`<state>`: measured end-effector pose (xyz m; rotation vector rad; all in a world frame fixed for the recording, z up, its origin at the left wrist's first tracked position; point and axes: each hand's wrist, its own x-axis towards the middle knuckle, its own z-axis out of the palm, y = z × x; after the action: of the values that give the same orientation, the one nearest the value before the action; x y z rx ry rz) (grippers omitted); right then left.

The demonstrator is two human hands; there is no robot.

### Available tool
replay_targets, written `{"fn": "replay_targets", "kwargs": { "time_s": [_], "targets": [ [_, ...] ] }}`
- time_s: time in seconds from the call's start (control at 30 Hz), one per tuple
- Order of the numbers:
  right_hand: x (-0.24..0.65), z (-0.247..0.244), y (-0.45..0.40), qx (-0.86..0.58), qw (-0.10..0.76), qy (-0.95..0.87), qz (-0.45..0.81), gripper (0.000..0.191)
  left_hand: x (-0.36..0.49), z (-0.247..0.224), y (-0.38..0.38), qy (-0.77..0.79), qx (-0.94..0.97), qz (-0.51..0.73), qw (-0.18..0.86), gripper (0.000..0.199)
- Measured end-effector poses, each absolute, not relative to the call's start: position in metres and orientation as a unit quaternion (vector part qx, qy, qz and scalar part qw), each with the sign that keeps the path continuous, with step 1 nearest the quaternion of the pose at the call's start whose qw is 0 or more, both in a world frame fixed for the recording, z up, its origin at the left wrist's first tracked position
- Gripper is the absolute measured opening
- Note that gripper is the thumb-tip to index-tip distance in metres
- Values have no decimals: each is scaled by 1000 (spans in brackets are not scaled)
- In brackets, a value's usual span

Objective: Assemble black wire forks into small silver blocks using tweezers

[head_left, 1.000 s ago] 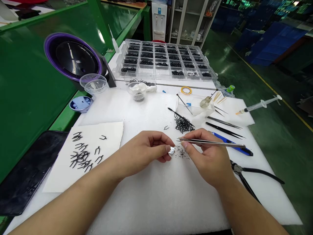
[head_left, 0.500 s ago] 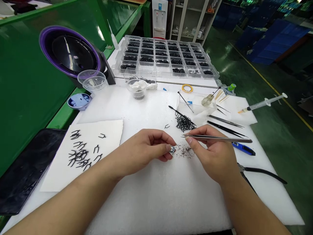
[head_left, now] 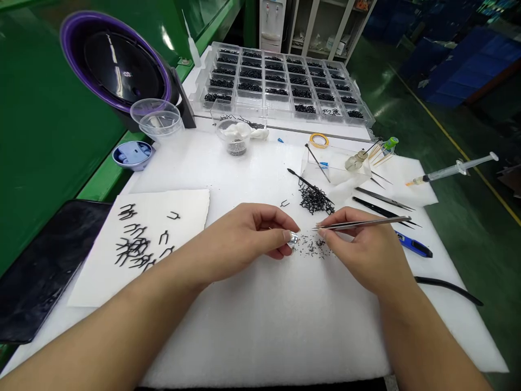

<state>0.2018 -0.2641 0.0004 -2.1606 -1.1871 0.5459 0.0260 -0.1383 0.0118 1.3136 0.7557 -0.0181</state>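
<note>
Two hands close together, I note: left hand (head_left: 244,241) pinches a silver piece (head_left: 293,237). Right hand (head_left: 366,247) grips steel tweezers (head_left: 366,223), long axis nearly level, tips pointing left over black specks (head_left: 311,247).

Foam (head_left: 264,336) lay open toward me below my left hand (head_left: 244,239) and right hand (head_left: 362,247); the black wire pile (head_left: 315,200) blocked the way forward, and the black tweezers (head_left: 382,207) lay beyond it.
</note>
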Motion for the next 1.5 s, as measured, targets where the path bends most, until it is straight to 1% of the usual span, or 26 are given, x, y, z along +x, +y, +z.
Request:
{"fn": "replay_targets", "kwargs": {
  "time_s": [0.33,0.47,0.53,0.63,0.73,0.87,0.93,1.17,1.3,1.5],
  "targets": [
    [203,-1,-265,-812,287,-471,192,5,27,14,-139,335,599,-8,727,15],
    [203,-3,-265,-808,283,-487,172,6,26,12,-139,353,626,-25,695,23],
    [203,-4,-265,-809,283,-486,171,5,25,9,-140,357,643,-23,677,24],
    [204,-4,-265,-804,311,-473,182,4,25,3,-142,359,661,-14,659,23],
    [202,-2,-268,-787,361,-451,215,5,26,1,-145,365,682,-6,634,20],
    [195,2,-274,-736,441,-448,249,6,30,4,-150,375,712,-4,593,15],
    [190,2,-277,-708,460,-469,261,7,31,7,-151,377,717,-11,586,14],
    [183,-2,-278,-675,454,-522,256,9,33,9,-152,376,722,-7,580,11],
    [183,-7,-277,-663,466,-529,251,11,33,10,-153,376,729,-8,572,11],
    [184,-8,-278,-657,463,-534,262,14,34,9,-153,380,732,-6,565,11]
  ]
}}
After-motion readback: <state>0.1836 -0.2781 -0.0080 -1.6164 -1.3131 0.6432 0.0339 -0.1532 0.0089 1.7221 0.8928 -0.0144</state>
